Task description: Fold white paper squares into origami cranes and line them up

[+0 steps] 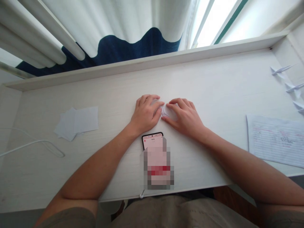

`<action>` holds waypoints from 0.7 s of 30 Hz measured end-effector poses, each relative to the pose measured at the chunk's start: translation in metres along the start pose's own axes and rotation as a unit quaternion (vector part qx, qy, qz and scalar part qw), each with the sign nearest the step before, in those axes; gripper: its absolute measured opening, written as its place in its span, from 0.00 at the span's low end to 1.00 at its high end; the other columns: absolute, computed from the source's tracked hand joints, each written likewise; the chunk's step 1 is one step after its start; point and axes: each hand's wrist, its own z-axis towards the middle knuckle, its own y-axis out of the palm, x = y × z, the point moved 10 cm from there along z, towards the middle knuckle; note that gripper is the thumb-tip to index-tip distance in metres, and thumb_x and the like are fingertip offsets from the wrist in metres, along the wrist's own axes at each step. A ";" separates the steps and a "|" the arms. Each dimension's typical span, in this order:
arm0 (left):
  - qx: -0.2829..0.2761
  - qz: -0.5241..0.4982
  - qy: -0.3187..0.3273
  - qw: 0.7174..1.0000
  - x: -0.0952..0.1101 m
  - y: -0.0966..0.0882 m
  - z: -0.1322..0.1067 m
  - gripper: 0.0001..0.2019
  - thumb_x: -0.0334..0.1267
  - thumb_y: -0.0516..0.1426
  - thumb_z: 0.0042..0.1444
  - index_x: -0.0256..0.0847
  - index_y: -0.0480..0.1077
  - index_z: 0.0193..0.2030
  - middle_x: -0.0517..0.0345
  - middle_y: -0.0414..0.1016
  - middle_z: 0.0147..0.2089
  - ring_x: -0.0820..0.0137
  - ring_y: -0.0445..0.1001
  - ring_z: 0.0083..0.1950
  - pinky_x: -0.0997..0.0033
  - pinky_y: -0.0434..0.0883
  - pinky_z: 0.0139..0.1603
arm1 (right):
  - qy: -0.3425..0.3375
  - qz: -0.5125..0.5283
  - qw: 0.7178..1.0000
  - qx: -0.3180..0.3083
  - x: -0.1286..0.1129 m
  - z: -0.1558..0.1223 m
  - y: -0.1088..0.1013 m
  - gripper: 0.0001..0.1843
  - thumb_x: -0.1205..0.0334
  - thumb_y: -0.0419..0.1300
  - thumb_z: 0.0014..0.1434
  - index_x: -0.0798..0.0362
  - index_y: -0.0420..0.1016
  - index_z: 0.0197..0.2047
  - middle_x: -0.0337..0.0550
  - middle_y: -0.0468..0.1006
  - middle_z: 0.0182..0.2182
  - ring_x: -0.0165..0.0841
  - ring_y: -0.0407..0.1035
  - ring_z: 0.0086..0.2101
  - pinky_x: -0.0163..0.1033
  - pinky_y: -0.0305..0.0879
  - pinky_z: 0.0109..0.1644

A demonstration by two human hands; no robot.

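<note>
Both of my hands rest on the white desk (213, 95), pressing down on a small piece of folded white paper (164, 111) that shows between them. My left hand (145, 112) lies with fingers curled over the paper's left part. My right hand (184, 115) lies flatter, its fingertips on the paper's right part. Most of the paper is hidden under the fingers. A phone (153, 141) with a lit screen lies on the desk just in front of my hands, between my forearms.
A loose stack of white square sheets (77, 122) lies at the left, with a white cable (30, 144) further left. A lined written sheet (275, 139) sits at the right. Folded paper figures (291, 87) stand at the far right. Curtains and a window ledge are behind.
</note>
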 end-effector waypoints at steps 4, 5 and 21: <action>-0.008 -0.019 0.018 1.000 0.001 0.000 0.000 0.10 0.42 0.59 0.69 0.46 0.78 0.52 0.51 0.79 0.61 0.55 0.69 0.65 0.47 0.59 0.71 | 0.007 0.006 1.000 0.007 0.006 0.000 0.000 0.14 0.50 0.65 0.69 0.48 0.80 0.53 0.52 0.81 0.53 0.50 0.70 0.53 0.57 0.61 0.63; -0.006 -0.025 0.013 1.000 -0.001 -0.001 0.000 0.08 0.42 0.60 0.68 0.45 0.77 0.50 0.52 0.80 0.59 0.56 0.70 0.63 0.48 0.59 0.71 | 0.006 0.012 1.000 0.009 0.009 0.001 0.001 0.15 0.49 0.66 0.69 0.48 0.80 0.52 0.52 0.81 0.53 0.50 0.71 0.53 0.57 0.61 0.63; 0.028 -0.012 0.082 0.996 0.011 -0.009 -0.001 0.11 0.33 0.57 0.71 0.50 0.81 0.44 0.59 0.87 0.50 0.60 0.79 0.60 0.46 0.62 0.69 | -0.110 -0.012 0.993 0.038 0.000 0.007 -0.010 0.15 0.70 0.59 0.71 0.41 0.83 0.43 0.38 0.86 0.44 0.39 0.76 0.49 0.57 0.55 0.71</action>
